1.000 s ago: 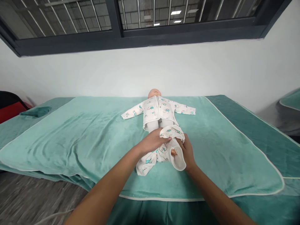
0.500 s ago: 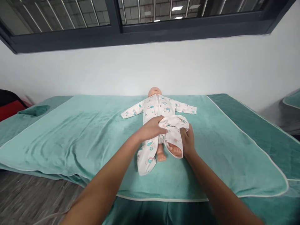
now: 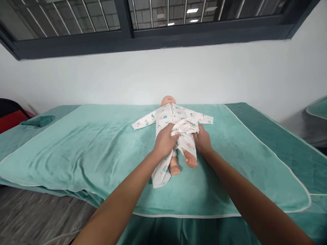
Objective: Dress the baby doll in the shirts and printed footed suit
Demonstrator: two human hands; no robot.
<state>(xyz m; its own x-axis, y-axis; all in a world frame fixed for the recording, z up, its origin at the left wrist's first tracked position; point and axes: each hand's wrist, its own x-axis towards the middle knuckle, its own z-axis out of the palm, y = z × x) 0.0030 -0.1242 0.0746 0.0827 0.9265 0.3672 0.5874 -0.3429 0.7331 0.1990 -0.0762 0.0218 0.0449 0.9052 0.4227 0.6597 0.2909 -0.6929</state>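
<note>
A baby doll (image 3: 168,100) lies on its back, head toward the wall, dressed in a white printed romper (image 3: 165,117) with both sleeves spread out. My left hand (image 3: 165,140) pinches the bunched cloth of one romper leg from the left. On the other side, my right hand (image 3: 203,139) grips the same leg's fabric, fingers partly hidden. That leg surrounds one doll leg, whose foot (image 3: 191,160) sticks out of the cuff. The other doll foot (image 3: 175,166) is bare, beside the loose, flat romper leg (image 3: 160,175).
A light green blanket (image 3: 102,146) with pale piping covers the bed, over darker green cloth (image 3: 283,136). The white wall (image 3: 153,75) and a dark-framed window (image 3: 204,34) stand behind. At the far left are a red and black object (image 3: 11,119) and a folded green cloth (image 3: 38,120).
Both hands have moved up toward the doll's body with the romper leg. The doll's foot now comes further out of the cuff.
</note>
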